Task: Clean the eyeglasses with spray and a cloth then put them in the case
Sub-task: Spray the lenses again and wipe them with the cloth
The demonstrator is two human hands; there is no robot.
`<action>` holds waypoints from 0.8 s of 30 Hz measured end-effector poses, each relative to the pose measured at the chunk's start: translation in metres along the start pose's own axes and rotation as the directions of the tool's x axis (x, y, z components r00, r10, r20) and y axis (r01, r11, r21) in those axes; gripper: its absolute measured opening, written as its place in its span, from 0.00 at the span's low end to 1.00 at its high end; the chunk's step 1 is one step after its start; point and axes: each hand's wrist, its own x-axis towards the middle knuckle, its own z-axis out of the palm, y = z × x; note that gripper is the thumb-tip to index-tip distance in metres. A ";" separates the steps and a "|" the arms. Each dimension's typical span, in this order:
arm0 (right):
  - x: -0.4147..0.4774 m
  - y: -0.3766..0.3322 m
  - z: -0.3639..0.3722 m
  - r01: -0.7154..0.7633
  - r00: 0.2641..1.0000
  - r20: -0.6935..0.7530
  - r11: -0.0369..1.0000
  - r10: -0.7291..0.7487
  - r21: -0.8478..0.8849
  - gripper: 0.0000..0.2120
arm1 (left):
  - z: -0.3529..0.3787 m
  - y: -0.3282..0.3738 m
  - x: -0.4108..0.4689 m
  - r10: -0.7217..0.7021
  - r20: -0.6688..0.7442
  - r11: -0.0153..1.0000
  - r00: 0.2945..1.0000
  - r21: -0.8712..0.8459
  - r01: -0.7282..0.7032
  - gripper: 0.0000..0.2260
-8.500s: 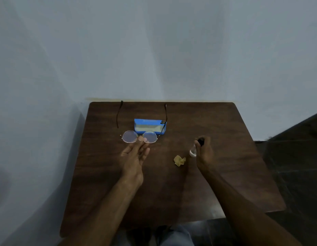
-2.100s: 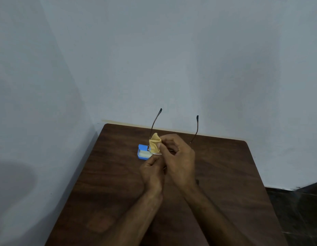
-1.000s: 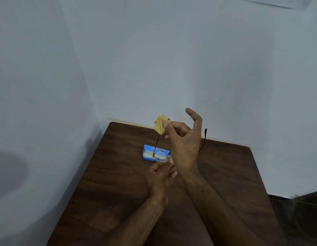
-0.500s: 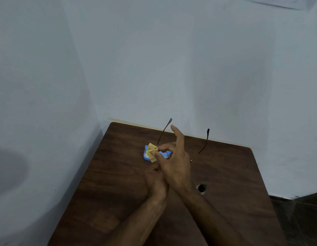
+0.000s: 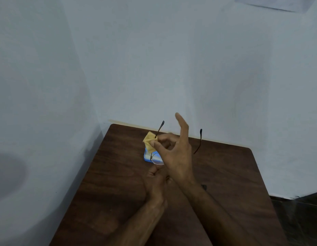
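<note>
My left hand holds the thin-rimmed eyeglasses from below, above the table; their two dark temple arms point up and away. My right hand pinches a small yellow cloth between thumb and fingers, just above the left lens, with one finger sticking straight up. The blue case lies on the table behind the glasses, mostly hidden by them and my right hand. A dark cap of the spray bottle peeks out beside my right wrist.
The dark wooden table stands in a corner, against pale walls at the back and left. A dark floor shows past the table's right edge.
My right hand has lifted the cloth off the left lens, which now shows uncovered. The left hand still holds the glasses in about the same place.
</note>
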 end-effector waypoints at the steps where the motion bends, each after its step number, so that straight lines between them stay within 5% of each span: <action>1: 0.004 -0.003 -0.001 -0.009 0.999 -0.037 1.000 0.010 0.019 0.51 | 0.000 0.004 -0.003 -0.004 -0.007 1.000 1.000 0.018 0.004 0.09; 10: 0.023 -0.002 -0.009 -0.118 0.978 -0.156 0.986 0.136 0.121 0.44 | 0.002 0.013 -0.016 -0.095 -0.018 0.995 0.995 0.000 0.095 0.02; 19: -0.008 0.031 -0.010 -0.072 0.997 -0.012 0.993 0.071 -0.090 0.50 | 0.004 0.014 -0.014 0.063 -0.038 0.989 0.997 0.133 -0.058 0.11; 24: -0.018 0.041 -0.011 -0.080 0.992 0.083 0.977 0.098 -0.198 0.52 | 0.008 0.015 -0.013 0.062 0.001 0.998 0.998 0.032 -0.062 0.12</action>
